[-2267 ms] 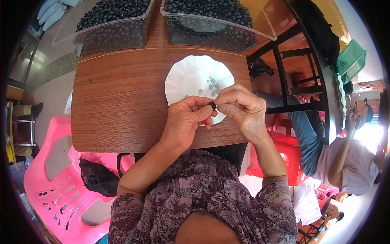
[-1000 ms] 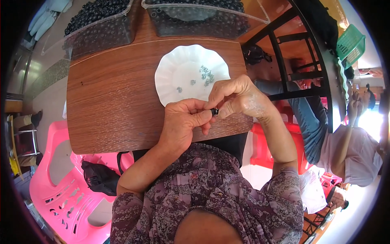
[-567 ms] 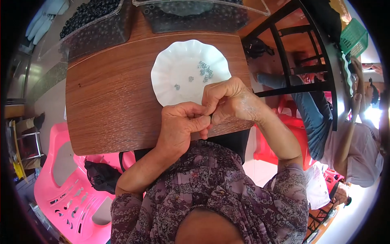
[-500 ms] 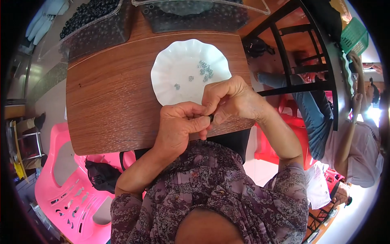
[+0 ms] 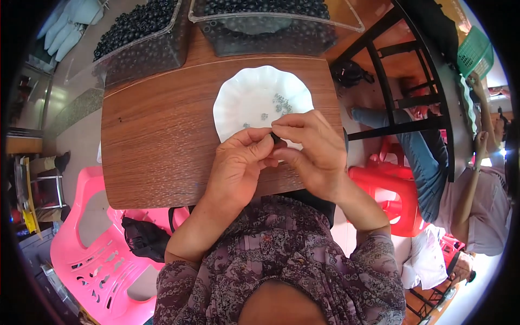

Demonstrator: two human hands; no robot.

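The left hand (image 5: 235, 168) pinches a small black part (image 5: 275, 136) between thumb and forefinger, the other fingers curled beneath. The part is up off the wooden table (image 5: 157, 146), over the near rim of the scalloped white plate (image 5: 225, 105), toward the table's right edge. The right hand (image 5: 317, 154) comes in from the other side with its thumb and forefinger apart: the forefinger reaches to the top of the part, the thumb lies lower. The fingers cover so much that I cannot tell whether the right forefinger touches the part or has a tiny piece under it.

For fine work like this, the left hand is best used as the vice: a firm, still pinch low on the part, leaving its upper end free. The right hand should do the moving, lining up straight with the part and pressing gently, since a slanted push could twist it out of the fingertips. Working over the plate rather than short of its rim seems wise, because anything dropped would land in the dish instead of near the table's front edge. The tiny clear-grey pieces (image 5: 281, 103) cluster toward the plate's right side, with smaller clumps nearer its near-left rim; taking one at a time would be easiest from a loose clump. Two clear tubs of black ring-shaped pieces (image 5: 135, 27) stand along the table's far edge, away from both wrists.
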